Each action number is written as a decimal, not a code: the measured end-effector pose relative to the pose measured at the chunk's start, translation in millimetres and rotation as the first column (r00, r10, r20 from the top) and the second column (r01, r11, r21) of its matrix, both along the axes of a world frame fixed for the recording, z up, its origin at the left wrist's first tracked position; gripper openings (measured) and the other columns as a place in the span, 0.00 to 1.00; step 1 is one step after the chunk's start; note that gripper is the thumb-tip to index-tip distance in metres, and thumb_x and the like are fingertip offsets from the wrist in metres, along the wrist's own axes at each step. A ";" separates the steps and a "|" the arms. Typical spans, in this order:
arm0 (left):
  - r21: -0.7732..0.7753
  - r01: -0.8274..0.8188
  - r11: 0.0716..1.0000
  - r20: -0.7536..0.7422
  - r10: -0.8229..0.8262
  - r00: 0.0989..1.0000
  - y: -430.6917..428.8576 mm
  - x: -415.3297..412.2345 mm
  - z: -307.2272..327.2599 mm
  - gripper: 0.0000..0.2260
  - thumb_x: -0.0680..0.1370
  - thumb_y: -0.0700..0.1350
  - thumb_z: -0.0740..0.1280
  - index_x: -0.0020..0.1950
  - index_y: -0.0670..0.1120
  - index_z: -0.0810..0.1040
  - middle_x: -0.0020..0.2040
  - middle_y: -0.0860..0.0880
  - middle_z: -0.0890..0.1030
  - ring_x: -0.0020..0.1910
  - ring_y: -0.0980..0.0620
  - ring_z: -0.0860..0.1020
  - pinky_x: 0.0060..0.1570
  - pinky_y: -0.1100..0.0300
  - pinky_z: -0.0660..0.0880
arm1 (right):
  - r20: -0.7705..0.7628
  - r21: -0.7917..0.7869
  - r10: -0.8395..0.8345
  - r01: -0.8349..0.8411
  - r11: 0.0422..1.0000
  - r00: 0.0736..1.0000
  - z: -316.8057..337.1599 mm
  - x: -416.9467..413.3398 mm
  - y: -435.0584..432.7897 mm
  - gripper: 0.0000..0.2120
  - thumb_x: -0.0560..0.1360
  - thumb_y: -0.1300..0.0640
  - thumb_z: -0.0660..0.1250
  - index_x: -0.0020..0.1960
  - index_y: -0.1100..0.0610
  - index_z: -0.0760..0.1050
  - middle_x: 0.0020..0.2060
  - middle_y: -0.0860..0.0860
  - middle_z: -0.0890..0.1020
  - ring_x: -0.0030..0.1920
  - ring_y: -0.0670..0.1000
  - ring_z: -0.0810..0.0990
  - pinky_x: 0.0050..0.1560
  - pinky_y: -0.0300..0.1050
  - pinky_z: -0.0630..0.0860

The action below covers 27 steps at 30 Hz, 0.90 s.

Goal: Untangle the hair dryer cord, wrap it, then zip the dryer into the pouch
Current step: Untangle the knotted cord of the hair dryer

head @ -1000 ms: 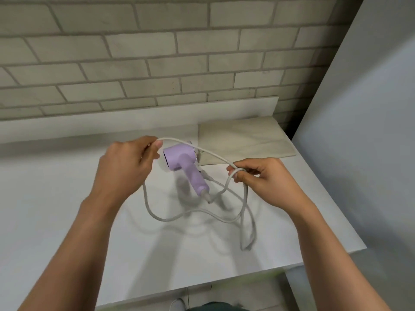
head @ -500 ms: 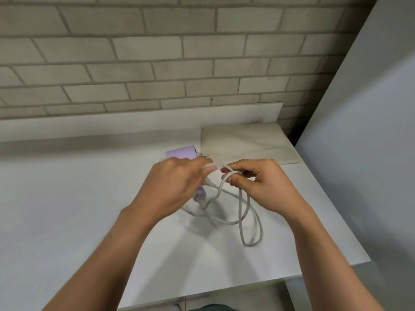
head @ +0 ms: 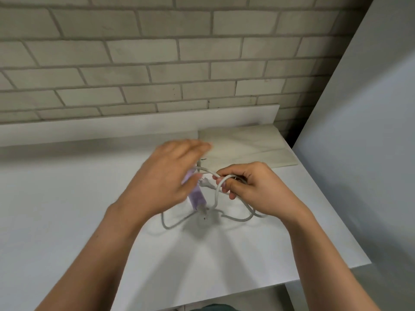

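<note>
The lilac hair dryer (head: 197,196) lies on the white table (head: 67,209), its head hidden behind my left hand (head: 170,178). That hand is blurred, fingers spread, hovering over the dryer with nothing clearly in it. My right hand (head: 251,189) is closed around gathered loops of the pale grey cord (head: 215,191), just right of the dryer handle. More cord (head: 175,223) trails in loose loops on the table below both hands. The beige pouch (head: 244,147) lies flat behind, at the back right.
A brick wall (head: 157,63) with a white ledge runs along the back of the table. A grey panel (head: 359,131) rises close on the right, beside the table's right edge. The table's front edge is near my body.
My left hand let go of the cord, first swinging right to meet the right hand, and now sits spread over the dryer. The cord loops have been drawn in closer to the right hand.
</note>
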<state>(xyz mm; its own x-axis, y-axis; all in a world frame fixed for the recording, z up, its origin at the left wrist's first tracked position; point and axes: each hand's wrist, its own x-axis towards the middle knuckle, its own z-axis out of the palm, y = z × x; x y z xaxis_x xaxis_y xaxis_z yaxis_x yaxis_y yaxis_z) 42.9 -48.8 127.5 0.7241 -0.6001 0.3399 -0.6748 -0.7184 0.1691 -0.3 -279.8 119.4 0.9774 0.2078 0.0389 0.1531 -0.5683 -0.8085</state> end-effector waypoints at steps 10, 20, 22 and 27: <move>-0.430 -0.298 0.852 -0.090 0.288 0.953 8.8 5.2 8.8 0.16 0.84 0.59 0.58 0.50 0.52 0.81 0.37 0.55 0.85 0.38 0.47 0.84 0.42 0.49 0.80 | 0.001 0.075 -0.046 0.045 0.996 0.999 -0.7 -2.4 -10.7 0.06 0.81 0.54 0.70 0.56 0.49 0.85 0.39 0.47 0.86 0.39 0.45 0.84 0.44 0.36 0.78; -0.164 -0.160 0.973 -0.130 0.139 0.982 22.2 10.8 0.8 0.30 0.80 0.48 0.70 0.80 0.54 0.64 0.74 0.52 0.71 0.72 0.50 0.70 0.70 0.57 0.66 | 0.021 -0.001 0.062 -0.062 0.998 0.998 2.0 6.2 -9.4 0.08 0.83 0.53 0.68 0.56 0.49 0.85 0.40 0.46 0.86 0.43 0.45 0.85 0.52 0.52 0.80; -0.107 0.002 0.994 -0.060 -0.009 0.998 0.7 1.2 4.2 0.24 0.81 0.52 0.66 0.77 0.54 0.69 0.69 0.53 0.77 0.67 0.50 0.74 0.67 0.57 0.69 | 0.039 -0.021 0.090 -0.089 0.996 0.995 3.2 6.5 -7.3 0.07 0.83 0.53 0.68 0.53 0.45 0.85 0.39 0.46 0.85 0.42 0.44 0.84 0.50 0.50 0.80; -0.069 0.014 0.997 -0.043 -0.017 0.999 -16.8 -9.6 3.2 0.20 0.83 0.61 0.49 0.61 0.60 0.78 0.43 0.59 0.85 0.48 0.54 0.76 0.46 0.51 0.78 | 0.081 0.020 0.078 -0.080 0.997 0.994 3.4 9.0 -10.0 0.07 0.82 0.53 0.69 0.56 0.47 0.85 0.38 0.43 0.84 0.40 0.45 0.83 0.44 0.36 0.76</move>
